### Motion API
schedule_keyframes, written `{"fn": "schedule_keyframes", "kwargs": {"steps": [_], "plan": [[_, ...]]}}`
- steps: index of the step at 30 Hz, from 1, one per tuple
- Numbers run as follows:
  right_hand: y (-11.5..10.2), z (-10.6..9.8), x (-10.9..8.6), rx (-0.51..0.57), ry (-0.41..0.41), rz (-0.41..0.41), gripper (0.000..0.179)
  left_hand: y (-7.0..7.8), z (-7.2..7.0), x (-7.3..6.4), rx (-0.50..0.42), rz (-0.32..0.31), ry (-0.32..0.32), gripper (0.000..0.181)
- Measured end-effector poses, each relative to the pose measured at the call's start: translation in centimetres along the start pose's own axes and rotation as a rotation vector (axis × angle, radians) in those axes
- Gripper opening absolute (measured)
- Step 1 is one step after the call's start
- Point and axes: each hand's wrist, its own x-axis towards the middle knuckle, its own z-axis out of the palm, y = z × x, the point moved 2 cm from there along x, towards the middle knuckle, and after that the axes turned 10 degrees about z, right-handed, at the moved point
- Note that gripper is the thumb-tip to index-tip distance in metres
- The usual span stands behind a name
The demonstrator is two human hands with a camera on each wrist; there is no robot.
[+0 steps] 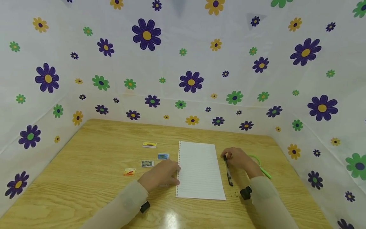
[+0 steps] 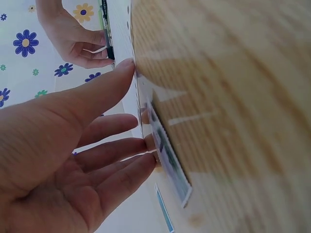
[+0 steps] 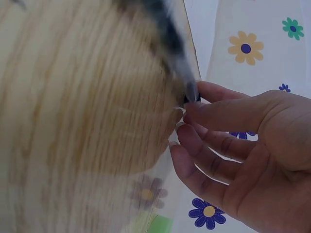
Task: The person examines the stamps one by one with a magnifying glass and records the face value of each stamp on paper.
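Note:
A lined, punched sheet of paper (image 1: 200, 170) lies upright on the wooden table in the head view. At its left edge rests my left hand (image 1: 160, 173), with thumb and fingertips touching the paper's margin. To the right of the sheet, my right hand (image 1: 238, 157) pinches the far end of a black pen (image 1: 228, 173) between thumb and forefinger. The pen's near end points back along the paper's right side. In the right wrist view the pen (image 3: 170, 43) is blurred. A small picture card (image 2: 170, 158) lies just under my left fingers.
Left of the paper are a yellow card (image 1: 149, 145), a blue card (image 1: 163, 156), a greenish card (image 1: 147, 163) and an orange-red card (image 1: 129, 172). Beyond my right wrist lies a bright green looped object (image 1: 266, 172). Small dark crumbs (image 1: 235, 194) lie near the paper. Flowered cloth (image 1: 168, 63) surrounds the table.

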Motion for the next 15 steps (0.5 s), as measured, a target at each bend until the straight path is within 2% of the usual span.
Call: {"fn": "schedule_keyframes", "kwargs": {"steps": [5, 15], "plan": [[-0.07, 0.13, 0.27, -0.012, -0.005, -0.019, 0.020, -0.19, 0.26, -0.27, -0.022, -0.015, 0.017, 0.047], [0.13, 0.15, 0.29, -0.017, 0.039, -0.010, 0.021, -0.36, 0.32, -0.35, -0.069, -0.010, 0.046, 0.047]]}}
